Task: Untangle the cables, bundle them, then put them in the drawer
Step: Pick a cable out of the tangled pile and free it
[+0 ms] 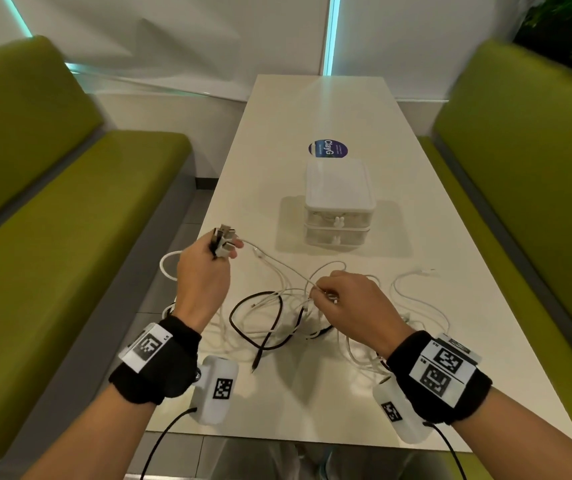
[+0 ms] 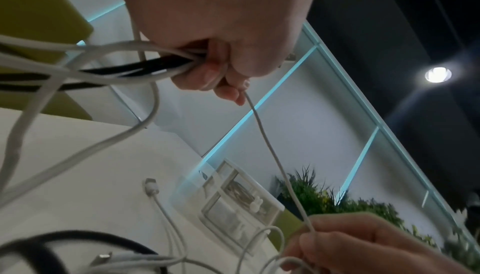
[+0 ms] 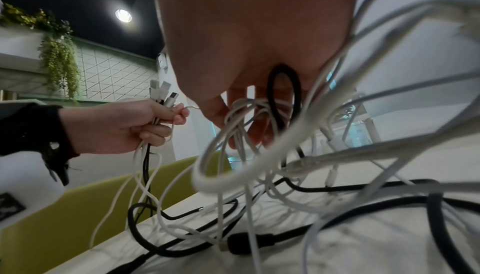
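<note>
A tangle of white and black cables (image 1: 277, 313) lies on the white table (image 1: 312, 403) in front of me. My left hand (image 1: 205, 268) is raised over the table's left edge and grips several cable plug ends (image 1: 224, 237), which stick up above its fist (image 3: 122, 126). A thin white cable (image 2: 272, 155) runs taut from that hand to my right hand (image 1: 350, 299), which pinches it above the tangle (image 2: 337, 243). Loops of white and black cable (image 3: 259, 134) hang around the right hand's fingers. A small white two-drawer box (image 1: 338, 202) stands behind the cables, both drawers closed.
A round blue sticker (image 1: 328, 148) lies on the table behind the drawer box. Green bench seats (image 1: 70, 237) flank the table on both sides. A loose white cable end (image 1: 416, 275) trails to the right of the tangle.
</note>
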Tool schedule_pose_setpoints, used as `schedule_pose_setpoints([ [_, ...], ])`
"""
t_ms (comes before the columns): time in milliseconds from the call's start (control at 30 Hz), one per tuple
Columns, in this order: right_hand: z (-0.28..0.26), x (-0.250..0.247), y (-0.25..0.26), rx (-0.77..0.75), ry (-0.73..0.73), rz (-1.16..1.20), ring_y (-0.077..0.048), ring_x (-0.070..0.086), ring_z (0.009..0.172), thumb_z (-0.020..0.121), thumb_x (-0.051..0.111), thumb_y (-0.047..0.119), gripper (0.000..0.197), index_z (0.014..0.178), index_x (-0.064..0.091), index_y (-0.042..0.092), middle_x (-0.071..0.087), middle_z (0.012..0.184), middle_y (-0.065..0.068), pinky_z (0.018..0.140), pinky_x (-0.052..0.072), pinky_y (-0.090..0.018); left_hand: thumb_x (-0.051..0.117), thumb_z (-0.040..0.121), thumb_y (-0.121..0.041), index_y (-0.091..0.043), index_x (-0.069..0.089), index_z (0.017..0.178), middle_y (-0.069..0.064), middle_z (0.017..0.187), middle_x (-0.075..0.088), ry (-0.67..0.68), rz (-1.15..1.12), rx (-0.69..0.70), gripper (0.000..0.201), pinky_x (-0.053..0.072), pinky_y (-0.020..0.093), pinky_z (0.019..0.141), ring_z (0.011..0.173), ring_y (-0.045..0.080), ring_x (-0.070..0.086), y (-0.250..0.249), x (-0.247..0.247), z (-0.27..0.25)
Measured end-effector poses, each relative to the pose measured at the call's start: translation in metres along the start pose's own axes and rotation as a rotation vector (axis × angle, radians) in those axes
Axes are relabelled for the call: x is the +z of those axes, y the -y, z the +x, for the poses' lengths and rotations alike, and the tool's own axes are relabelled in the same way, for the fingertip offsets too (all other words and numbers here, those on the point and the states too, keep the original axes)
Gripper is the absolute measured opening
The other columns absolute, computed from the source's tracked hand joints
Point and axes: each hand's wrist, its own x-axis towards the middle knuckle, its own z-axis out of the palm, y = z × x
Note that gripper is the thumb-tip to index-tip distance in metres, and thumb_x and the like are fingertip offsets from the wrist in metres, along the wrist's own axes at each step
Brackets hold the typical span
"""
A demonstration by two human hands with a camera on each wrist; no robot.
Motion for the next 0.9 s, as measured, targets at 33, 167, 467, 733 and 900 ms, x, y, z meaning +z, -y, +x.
schedule_pose_setpoints([
  [33, 0.0, 0.0, -0.001, 0.004, 0.019, 0.006, -0.018, 0.051, 0.064, 0.097, 0.046, 0.036, 0.04, 0.059, 0.045, 0.022, 0.051, 0.066, 0.002, 0.065, 0.047, -0.04, 0.042, 0.09, 0.009, -0.016, 0.067, 0.088, -0.006, 0.098, 0.07, 0.013, 0.054, 0.03, 0.035, 0.045, 0.024, 0.084, 0.095, 0.009, 0.061, -0.001, 0.0, 0.0],
  [167, 0.002, -0.001, -0.004, 0.018, 0.027, 0.019, -0.014, 0.047, 0.059, 0.1, 0.045, 0.034, 0.044, 0.058, 0.038, 0.025, 0.047, 0.058, 0.004, 0.06, 0.04, -0.036, 0.041, 0.073, 0.024, -0.014, 0.062, 0.123, -0.005, 0.123, 0.061, 0.092, 0.198, 0.304, 0.066, 0.046, 0.018, 0.091, 0.102, 0.003, 0.056, -0.01, 0.006, -0.012],
  [467, -0.003, 0.005, -0.004, -0.097, 0.037, -0.043, -0.021, 0.053, 0.069, 0.099, 0.043, 0.036, 0.03, 0.078, 0.055, 0.018, 0.055, 0.074, 0.002, 0.063, 0.043, -0.039, 0.044, 0.074, 0.007, -0.024, 0.063, 0.111, -0.005, 0.101, 0.067, 0.532, 0.451, 0.389, 0.052, 0.049, 0.045, 0.078, 0.094, 0.026, 0.062, -0.006, 0.035, -0.032],
  [733, -0.005, 0.008, -0.005, -0.053, 0.0, -0.009, -0.019, 0.054, 0.069, 0.093, 0.05, 0.033, 0.025, 0.069, 0.048, 0.025, 0.055, 0.07, 0.005, 0.063, 0.046, -0.038, 0.046, 0.081, 0.007, -0.018, 0.063, 0.095, -0.004, 0.089, 0.072, 0.341, 0.306, 0.227, 0.032, 0.052, 0.042, 0.079, 0.089, 0.024, 0.066, -0.013, 0.023, -0.022],
  [900, -0.01, 0.012, -0.01, -0.029, -0.006, 0.038, -0.019, 0.053, 0.065, 0.098, 0.046, 0.034, 0.035, 0.067, 0.049, 0.018, 0.055, 0.066, 0.002, 0.064, 0.045, -0.039, 0.044, 0.083, 0.009, -0.016, 0.066, 0.09, -0.011, 0.087, 0.069, 0.193, 0.208, 0.165, 0.035, 0.05, 0.034, 0.08, 0.09, 0.019, 0.065, -0.015, 0.01, -0.012],
])
